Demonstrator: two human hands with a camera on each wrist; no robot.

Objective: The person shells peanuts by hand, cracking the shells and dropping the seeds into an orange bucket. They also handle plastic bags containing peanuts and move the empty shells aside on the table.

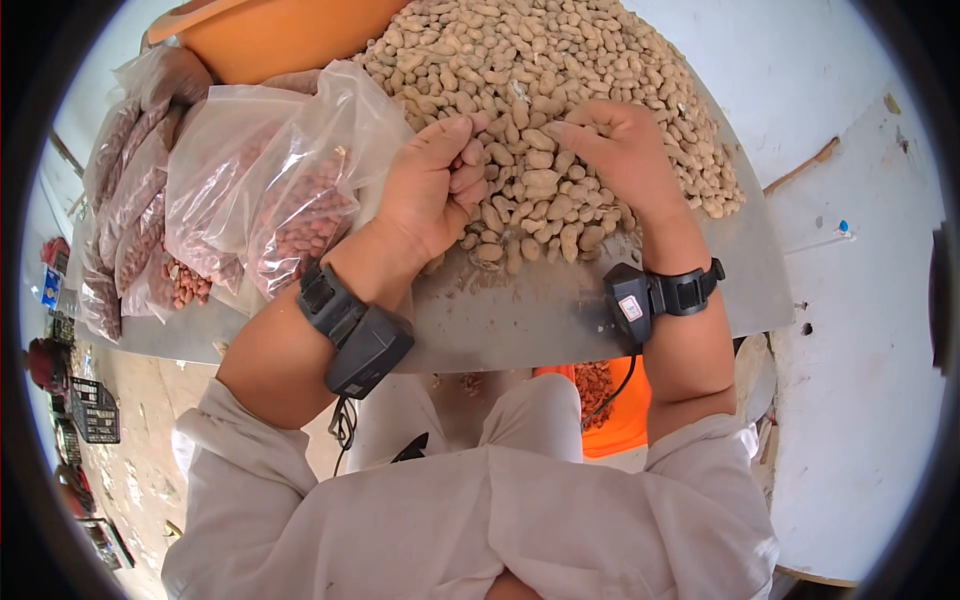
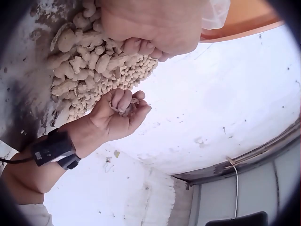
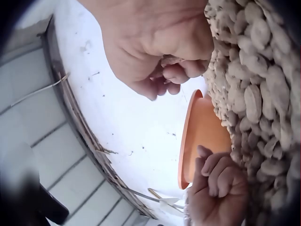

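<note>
My left hand (image 1: 430, 180) is raised over the near left side of a big heap of unshelled peanuts (image 1: 560, 65). Its fingers curl in toward the palm with the thumb against the index finger; whatever lies inside them is hidden. To the right, a short gap away, my right hand (image 1: 628, 155) hovers over the same heap, thumb toward the left hand. In the left wrist view, pale broken peanut shell (image 2: 123, 110) shows between the curled fingers of the right hand. Loose peanuts (image 1: 545, 235) spread below and between both hands.
Clear plastic bags (image 1: 300, 190) of reddish shelled peanuts stand left of the heap, beside an orange basin (image 1: 285, 40). The metal tabletop (image 1: 500, 330) has a curved edge before my lap. Below it sits an orange container (image 1: 625, 410) with reddish contents. A white wall (image 1: 860, 300) borders the right.
</note>
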